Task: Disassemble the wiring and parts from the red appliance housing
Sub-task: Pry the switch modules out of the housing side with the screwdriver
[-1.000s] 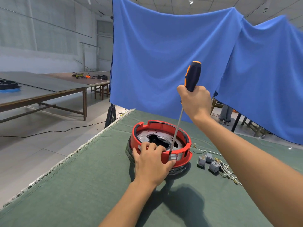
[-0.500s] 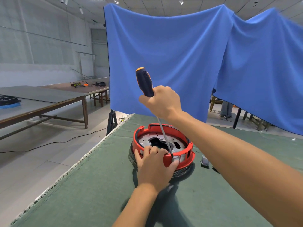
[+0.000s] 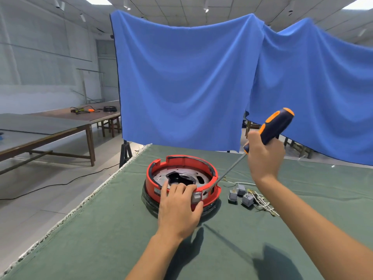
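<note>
The round red appliance housing (image 3: 181, 162) sits open side up on the green table cover (image 3: 101, 229), with a metal plate inside it. My left hand (image 3: 178, 209) grips its near rim, fingers curled over the edge beside a small grey part. My right hand (image 3: 264, 154) holds a black and orange screwdriver (image 3: 272, 126) tilted up to the right. The shaft slants down to the left and its tip meets the housing's right rim by that grey part.
Several small grey parts with white and yellow wires (image 3: 248, 197) lie on the cover to the right of the housing. A blue cloth (image 3: 201, 77) hangs behind the table. Long wooden tables (image 3: 50, 130) stand at the left, across a bare floor.
My right hand swung the screwdriver handle from leaning left over the housing out to the right and lower. Its tip stays at the near right rim. My left hand kept its grip.
</note>
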